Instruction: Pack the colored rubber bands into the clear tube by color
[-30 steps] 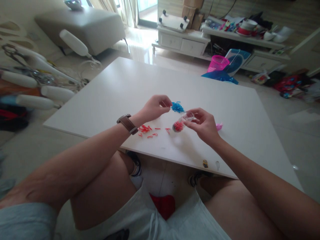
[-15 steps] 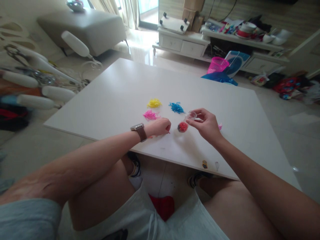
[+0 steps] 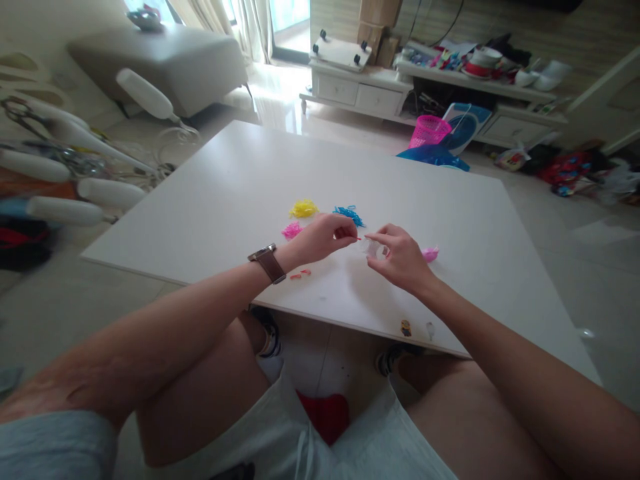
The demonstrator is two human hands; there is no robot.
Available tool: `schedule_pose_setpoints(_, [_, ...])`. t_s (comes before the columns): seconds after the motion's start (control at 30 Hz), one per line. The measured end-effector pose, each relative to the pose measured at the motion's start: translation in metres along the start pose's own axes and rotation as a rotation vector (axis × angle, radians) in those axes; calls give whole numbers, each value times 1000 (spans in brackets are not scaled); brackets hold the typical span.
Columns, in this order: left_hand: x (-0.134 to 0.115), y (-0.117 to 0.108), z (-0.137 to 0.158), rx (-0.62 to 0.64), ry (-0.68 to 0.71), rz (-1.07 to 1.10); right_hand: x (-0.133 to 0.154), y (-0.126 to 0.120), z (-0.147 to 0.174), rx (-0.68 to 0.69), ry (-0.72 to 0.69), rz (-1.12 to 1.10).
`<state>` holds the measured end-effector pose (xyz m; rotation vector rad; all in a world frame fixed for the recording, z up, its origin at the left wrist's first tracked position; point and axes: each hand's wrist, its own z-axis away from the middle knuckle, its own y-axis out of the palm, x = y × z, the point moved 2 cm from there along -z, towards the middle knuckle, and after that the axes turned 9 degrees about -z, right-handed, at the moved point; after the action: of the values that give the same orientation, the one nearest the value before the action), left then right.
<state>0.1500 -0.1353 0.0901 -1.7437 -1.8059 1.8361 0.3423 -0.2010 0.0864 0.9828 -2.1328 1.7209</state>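
Observation:
Over the white table [image 3: 225, 173], my left hand [image 3: 330, 235], with a watch [image 3: 267, 260] on the wrist, pinches a small red strip [image 3: 359, 238]. The strip is close to a small clear container [image 3: 371, 249], which my right hand [image 3: 400, 257] grips between thumb and fingers. What is inside the container cannot be made out now. Loose red pieces [image 3: 301, 274] lie on the table below my left wrist. Beyond my left hand are small piles of yellow strips [image 3: 303, 209], blue strips [image 3: 349, 215] and pink strips [image 3: 291, 231], the pink one partly covered.
A pink object [image 3: 431, 254] sits right of my right hand. A yellow cartoon figure [image 3: 405, 327] and a pale small piece [image 3: 431, 331] lie by the near edge. Past the table stand a pink basket [image 3: 430, 131] and a white cabinet [image 3: 350, 93].
My left hand has moved right and up from the loose red pieces, carrying a red strip to the container. My right hand has turned the container, whose red contents showed before.

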Motion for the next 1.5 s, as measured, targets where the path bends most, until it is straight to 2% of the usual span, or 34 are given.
schedule_pose_setpoints(0.23, [-6, 14, 0, 40, 30, -22, 6, 6, 0, 48, -4, 0])
schedule_pose_setpoints(0.47, [-3, 13, 0, -13, -53, 249, 5, 5, 0, 29, 62, -80])
schedule_pose_setpoints(0.6, [5, 1, -5, -51, -110, 303, 4, 4, -1, -6, 96, -173])
schedule_pose_setpoints(0.73, [29, -29, -8, -121, -225, 177, 4, -2, -2, -137, 125, -456])
schedule_pose_setpoints(0.8, [46, -44, -5, -57, -327, 33, 3, -4, -1, -184, 115, -545])
schedule_pose_setpoints(0.83, [55, -51, -1, 16, -375, -56, 3, -4, -1, -191, 111, -561])
schedule_pose_setpoints(0.97, [81, -64, 20, 439, -482, -357, 2, -1, 1, -164, 124, -555])
schedule_pose_setpoints(1.07, [88, -64, 34, 626, -519, -488, 3, 0, 1, -155, 116, -535])
schedule_pose_setpoints(1.27, [88, -55, 48, 741, -583, -671, 3, 2, -1, -134, 83, -513])
schedule_pose_setpoints(1.5, [75, -43, 51, 688, -464, -657, 4, 3, -1, -113, 67, -478])
